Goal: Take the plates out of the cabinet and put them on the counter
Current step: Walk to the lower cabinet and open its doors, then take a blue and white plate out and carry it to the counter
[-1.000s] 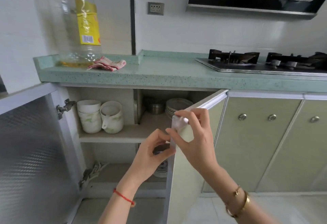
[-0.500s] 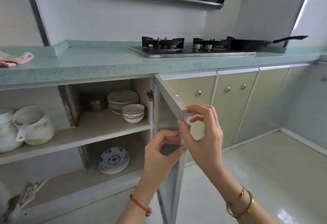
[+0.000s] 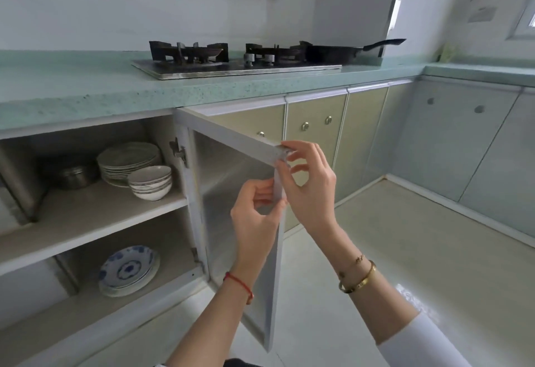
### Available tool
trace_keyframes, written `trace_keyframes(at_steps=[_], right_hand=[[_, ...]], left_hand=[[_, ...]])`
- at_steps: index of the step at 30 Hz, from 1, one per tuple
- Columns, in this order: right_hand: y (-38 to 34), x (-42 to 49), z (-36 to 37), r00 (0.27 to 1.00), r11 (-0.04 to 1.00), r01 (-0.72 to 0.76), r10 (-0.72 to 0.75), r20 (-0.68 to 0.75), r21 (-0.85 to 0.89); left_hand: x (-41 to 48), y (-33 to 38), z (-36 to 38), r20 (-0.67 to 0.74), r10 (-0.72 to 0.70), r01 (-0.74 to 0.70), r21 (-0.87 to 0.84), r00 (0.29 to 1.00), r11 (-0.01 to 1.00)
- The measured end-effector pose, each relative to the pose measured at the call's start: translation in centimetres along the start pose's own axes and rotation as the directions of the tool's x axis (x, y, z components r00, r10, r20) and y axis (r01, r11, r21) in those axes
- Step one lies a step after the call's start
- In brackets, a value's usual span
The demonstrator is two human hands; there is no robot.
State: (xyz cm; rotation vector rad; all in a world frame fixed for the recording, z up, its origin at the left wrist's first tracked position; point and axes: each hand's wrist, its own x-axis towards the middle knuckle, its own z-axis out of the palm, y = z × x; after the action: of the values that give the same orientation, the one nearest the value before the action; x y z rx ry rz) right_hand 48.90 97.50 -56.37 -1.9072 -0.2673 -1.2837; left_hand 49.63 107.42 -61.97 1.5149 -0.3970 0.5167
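Gripping the free edge of the open cabinet door (image 3: 231, 222), both hands work at its upper outer corner. Left hand (image 3: 257, 216): forearm rising from below, wrist bent slightly, red string at the wrist; fingers curled and pinched onto the door's vertical edge from the inner side. Right hand (image 3: 309, 190): forearm entering from lower right, two gold bracelets at the wrist, white sleeve further down; thumb and fingers spread and closed around the door's top corner from the outer side, the index finger lying along the top rail. Neither hand carries a plate.

Plates (image 3: 128, 161): stacked on the upper shelf (image 3: 95, 216) inside the cabinet, towards the back. A stack of bowls (image 3: 150, 182) stands just in front and to the right, touching or nearly touching the plates. A metal pot (image 3: 75, 176) sits to the left of them. On the lower shelf rests a blue-patterned dish (image 3: 127, 269) atop other plates. The counter (image 3: 86, 88) above carries a gas hob (image 3: 231, 59) and a frying pan (image 3: 344, 51).
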Motion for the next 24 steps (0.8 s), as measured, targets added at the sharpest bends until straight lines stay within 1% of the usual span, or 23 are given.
trace_keyframes(at_steps=[2,4,6,8,9,11,13,14,16,17,19,21,22,24], right_hand=[[0.1,0.1,-0.4,0.999,0.999,0.004,-0.002,0.033,-0.040],[-0.2,0.1,-0.8,0.998,0.992,0.043,-0.038,0.042,-0.120],[-1.0,0.2,-1.0,0.993,0.974,0.116,-0.113,0.028,-0.197],[-2.2,0.3,-0.8,0.980,0.953,0.199,-0.197,0.031,-0.229],[-2.8,0.3,-0.5,0.970,0.940,0.244,-0.240,0.047,-0.237],[-4.0,0.4,0.4,0.941,0.910,0.339,-0.328,0.085,-0.240],[-5.1,0.3,1.8,0.916,0.901,0.398,-0.379,0.133,-0.174],[-5.4,0.1,2.7,0.910,0.906,0.403,-0.381,0.163,-0.131],[-5.9,-0.4,4.9,0.905,0.931,0.363,-0.345,0.249,-0.031],[-6.0,-0.7,6.2,0.903,0.950,0.310,-0.302,0.307,0.023],[-5.9,-1.6,9.1,0.886,0.985,0.124,-0.165,0.434,0.121],[-5.2,-3.1,12.6,0.839,0.976,-0.082,-0.041,0.543,0.199],[-4.7,-3.9,14.4,0.809,0.963,-0.162,0.005,0.587,0.216],[-3.6,-5.8,18.4,0.753,0.943,-0.249,0.046,0.656,0.220]], left_hand=[[-0.1,-0.1,0.3,-0.011,0.022,-0.022,0.011,1.000,1.000],[-0.2,-0.2,0.0,-0.003,0.076,-0.076,0.033,0.997,0.997],[-0.2,-0.1,-0.8,0.054,0.140,-0.144,0.070,0.989,0.987],[-0.2,0.3,-2.1,0.130,0.169,-0.183,0.102,0.977,0.978],[0.0,0.5,-2.9,0.144,0.173,-0.190,0.114,0.974,0.975],[0.8,0.5,-5.4,0.107,0.155,-0.169,0.132,0.982,0.977],[2.1,0.4,-8.8,0.020,0.105,-0.106,0.173,0.994,0.979],[2.7,0.4,-10.5,-0.020,0.075,-0.069,0.197,0.997,0.978],[3.7,0.2,-14.1,-0.113,0.009,0.020,0.255,0.994,0.967],[4.0,0.0,-15.9,-0.156,-0.020,0.064,0.286,0.988,0.956],[4.2,-0.3,-19.0,-0.219,-0.064,0.138,0.344,0.974,0.929],[3.9,-0.8,-22.1,-0.280,-0.130,0.228,0.352,0.951,0.908],[3.7,-1.3,-23.4,-0.309,-0.169,0.274,0.337,0.936,0.901],[2.7,-2.8,-26.2,-0.370,-0.235,0.360,0.318,0.899,0.877]])
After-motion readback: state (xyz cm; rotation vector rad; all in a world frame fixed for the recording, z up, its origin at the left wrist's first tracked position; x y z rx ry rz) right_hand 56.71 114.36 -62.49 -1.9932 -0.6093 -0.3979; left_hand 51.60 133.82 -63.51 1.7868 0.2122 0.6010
